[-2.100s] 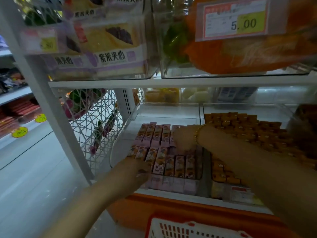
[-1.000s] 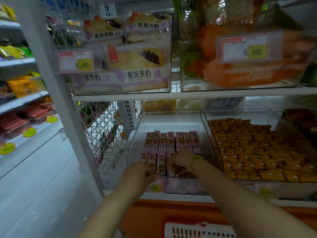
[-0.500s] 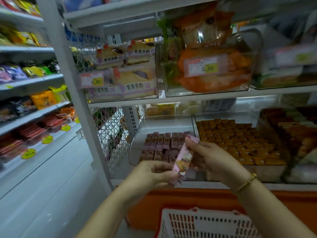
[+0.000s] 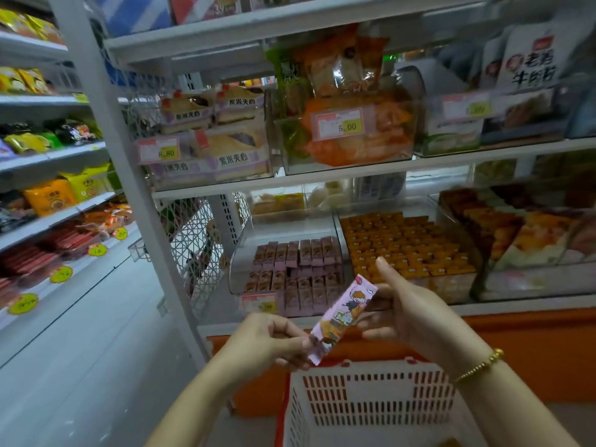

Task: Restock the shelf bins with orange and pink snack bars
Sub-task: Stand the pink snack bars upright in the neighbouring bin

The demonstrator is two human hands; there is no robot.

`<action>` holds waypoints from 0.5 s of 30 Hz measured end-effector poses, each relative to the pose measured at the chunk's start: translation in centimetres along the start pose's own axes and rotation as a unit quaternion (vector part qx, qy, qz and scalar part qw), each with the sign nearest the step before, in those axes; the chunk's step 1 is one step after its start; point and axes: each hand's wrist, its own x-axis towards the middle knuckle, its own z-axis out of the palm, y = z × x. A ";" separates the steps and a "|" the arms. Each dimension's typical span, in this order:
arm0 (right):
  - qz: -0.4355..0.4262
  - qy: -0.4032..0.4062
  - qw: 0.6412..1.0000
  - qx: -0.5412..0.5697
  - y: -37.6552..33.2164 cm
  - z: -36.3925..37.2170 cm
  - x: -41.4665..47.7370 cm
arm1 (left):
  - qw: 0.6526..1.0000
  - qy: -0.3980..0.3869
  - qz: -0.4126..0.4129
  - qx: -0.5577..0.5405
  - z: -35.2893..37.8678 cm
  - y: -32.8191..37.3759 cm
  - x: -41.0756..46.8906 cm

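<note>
You've got one pink bar (image 4: 343, 317) held up in front of the shelf, tilted: low end toward your left, top end up & to the right. Your L hand (image 4: 267, 341) pinches the low crimped end btw thumb & fingers. Your R hand (image 4: 409, 314) grips the top end, fingers curled behind the wrapper, index finger sticking up. The bar hangs above the far rim of the white basket (image 4: 371, 404), not touching it. Behind, on the bottom shelf, the clear bin (image 4: 238, 269) holds rows of pink bars (image 4: 300, 253) in its front part. The bin just right of it is packed w/ orange bars (image 4: 406, 246). There's a price tag (image 4: 259, 303) on the pink bin's front & a gold bracelet (image 4: 480, 366) on your R wrist.
</note>
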 end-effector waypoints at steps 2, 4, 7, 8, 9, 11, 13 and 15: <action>-0.001 0.001 0.993 -0.116 0.2 0.4 -0.7 | 0.999 0.006 0.028 0.038 0.1 -0.3 0.0; -0.015 0.015 0.985 -0.170 0.3 0.5 -1.1 | 0.997 0.009 0.053 0.060 0.2 -0.8 0.2; -0.027 0.036 0.990 -0.133 0.6 0.3 -0.9 | 0.999 -0.012 0.012 -0.041 -0.8 -1.6 0.8; -0.028 0.031 0.993 -0.110 0.7 0.2 -0.7 | 0.992 -0.040 -0.024 -0.120 -1.1 -1.9 1.0; -0.029 0.016 0.996 -0.087 0.7 0.2 -0.7 | 0.976 -0.073 -0.062 -0.197 -1.4 -2.2 1.2; -0.038 -0.026 0.997 -0.060 0.8 0.3 -0.5 | 0.931 -0.143 -0.131 -0.309 -1.7 -2.8 1.4; -0.055 -0.062 0.994 -0.070 1.0 0.3 -0.1 | 0.882 -0.199 -0.165 -0.395 -1.9 -3.2 1.8; -0.077 -0.087 0.988 -0.098 1.3 0.2 0.6 | 0.842 -0.233 -0.173 -0.455 -2.2 -3.4 2.2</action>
